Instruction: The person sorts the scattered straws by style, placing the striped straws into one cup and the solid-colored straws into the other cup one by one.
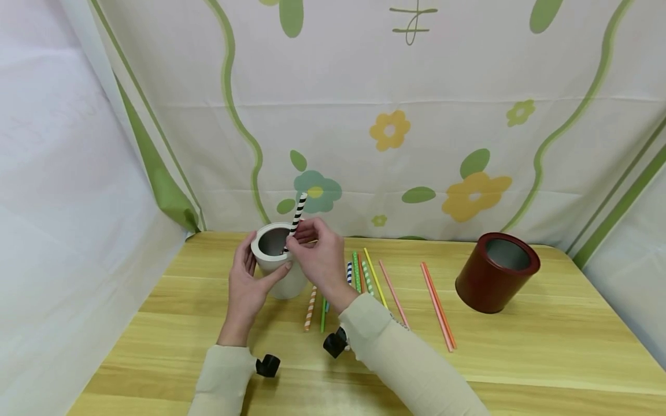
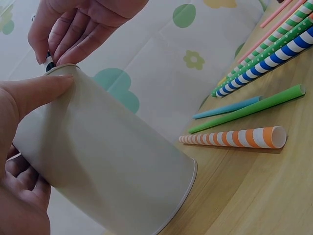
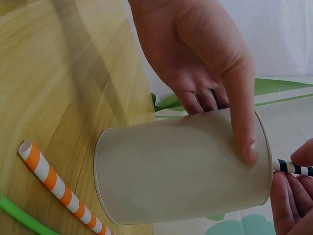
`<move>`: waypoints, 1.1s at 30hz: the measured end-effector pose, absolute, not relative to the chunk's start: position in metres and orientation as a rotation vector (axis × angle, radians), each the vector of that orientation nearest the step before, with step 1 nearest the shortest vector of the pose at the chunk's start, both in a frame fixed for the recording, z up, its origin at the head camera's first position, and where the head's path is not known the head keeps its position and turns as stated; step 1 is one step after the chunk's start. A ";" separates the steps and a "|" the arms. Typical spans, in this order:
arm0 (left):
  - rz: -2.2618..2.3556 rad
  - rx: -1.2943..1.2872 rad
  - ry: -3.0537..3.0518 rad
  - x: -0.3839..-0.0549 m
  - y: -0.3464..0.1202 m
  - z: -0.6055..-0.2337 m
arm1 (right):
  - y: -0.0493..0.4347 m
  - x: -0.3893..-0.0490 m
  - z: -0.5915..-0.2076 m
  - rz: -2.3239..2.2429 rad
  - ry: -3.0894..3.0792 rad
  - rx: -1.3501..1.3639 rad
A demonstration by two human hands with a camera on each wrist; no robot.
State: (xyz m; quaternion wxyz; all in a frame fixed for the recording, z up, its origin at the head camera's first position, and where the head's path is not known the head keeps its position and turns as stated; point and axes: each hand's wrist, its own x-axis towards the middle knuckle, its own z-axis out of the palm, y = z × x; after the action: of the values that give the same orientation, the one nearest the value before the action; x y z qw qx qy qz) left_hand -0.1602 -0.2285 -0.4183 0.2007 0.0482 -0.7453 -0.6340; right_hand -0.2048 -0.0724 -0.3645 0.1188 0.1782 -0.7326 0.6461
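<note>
My left hand [image 1: 250,289] grips a white cylindrical canister [image 2: 112,156] around its upper side, thumb across the front near the rim. At the canister's mouth, my right hand [image 1: 319,254] pinches a black-and-white striped straw [image 1: 298,215] between thumb and fingers. The straw's lower end is inside the opening and its upper part sticks up above the rim. In the right wrist view the left thumb [image 3: 243,127] presses on the canister's wall, and the striped straw [image 3: 288,167] shows just beyond the rim.
Several straws lie right of the canister, among them an orange-striped straw [image 1: 310,309], a yellow straw [image 1: 376,277] and a blue-striped straw [image 2: 266,63]. Farther right lie a pink straw [image 1: 436,306] and an orange one. A dark red canister [image 1: 484,283] stands at the right.
</note>
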 end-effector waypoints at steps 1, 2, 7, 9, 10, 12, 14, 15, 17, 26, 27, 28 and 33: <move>-1.772 0.134 -2.082 -0.160 -0.228 -0.418 | -0.072 -0.205 -0.365 1.891 -2.138 0.524; -1.771 0.133 -2.081 -0.161 -0.228 -0.418 | -0.072 -0.205 -0.365 1.893 -2.133 0.527; -1.769 0.142 -2.084 -0.161 -0.228 -0.417 | -0.072 -0.205 -0.365 1.901 -2.132 0.527; -1.772 0.143 -2.085 -0.160 -0.228 -0.417 | -0.072 -0.205 -0.365 1.900 -2.142 0.522; -1.772 0.146 -2.087 -0.160 -0.228 -0.417 | -0.072 -0.205 -0.365 1.900 -2.146 0.520; -1.773 0.150 -2.087 -0.160 -0.228 -0.417 | -0.072 -0.204 -0.365 1.899 -2.155 0.518; -1.772 0.154 -2.088 -0.159 -0.228 -0.417 | -0.072 -0.204 -0.365 1.899 -2.156 0.518; -1.771 0.154 -2.087 -0.160 -0.228 -0.417 | -0.072 -0.205 -0.366 1.898 -2.156 0.519; -1.771 0.148 -2.086 -0.160 -0.227 -0.417 | -0.072 -0.204 -0.366 1.898 -2.155 0.519; -1.785 0.128 -2.075 -0.160 -0.228 -0.418 | -0.071 -0.204 -0.365 1.907 -2.151 0.528; -1.786 0.128 -2.075 -0.160 -0.228 -0.418 | -0.071 -0.204 -0.365 1.907 -2.153 0.527; -1.787 0.127 -2.075 -0.160 -0.228 -0.418 | -0.071 -0.204 -0.365 1.906 -2.153 0.526; -1.793 0.137 -2.081 -0.160 -0.228 -0.418 | -0.071 -0.204 -0.367 1.900 -2.148 0.533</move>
State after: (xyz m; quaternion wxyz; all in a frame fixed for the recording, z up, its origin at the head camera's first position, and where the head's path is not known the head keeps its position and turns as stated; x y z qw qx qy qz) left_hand -0.1602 -0.2284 -0.4179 0.1947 0.0487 -0.7422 -0.6394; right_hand -0.2039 -0.0714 -0.3665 0.1123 0.1815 -0.7318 0.6473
